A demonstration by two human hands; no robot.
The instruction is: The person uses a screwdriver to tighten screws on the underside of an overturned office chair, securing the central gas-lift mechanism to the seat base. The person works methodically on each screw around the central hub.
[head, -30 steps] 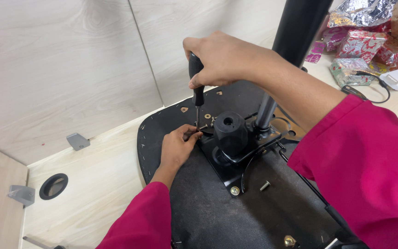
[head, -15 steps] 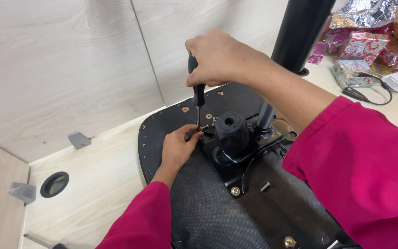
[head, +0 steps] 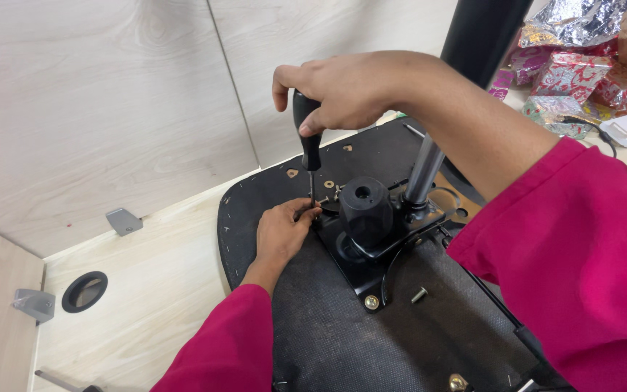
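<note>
An upturned office chair seat (head: 328,341) with a black fabric underside lies on a light wooden desk. A black metal mechanism plate (head: 361,265) with a large black knob (head: 364,207) is set on it. My right hand (head: 346,87) grips the black handle of a screwdriver (head: 308,149), held upright with its tip at the plate's far left corner. My left hand (head: 281,232) rests on the seat, fingertips pinching around the screwdriver's tip. Both sleeves are magenta.
A loose screw (head: 419,294) lies on the seat beside the plate, and a brass bolt head (head: 371,302) sits in the plate's near corner. A shiny gas cylinder (head: 424,170) rises from the mechanism. Foil-wrapped packets (head: 582,69) lie at the far right. A cable hole (head: 85,290) is in the desk.
My right hand has shifted slightly on the screwdriver handle, as in turning it. My left hand has stayed at the tip.
</note>
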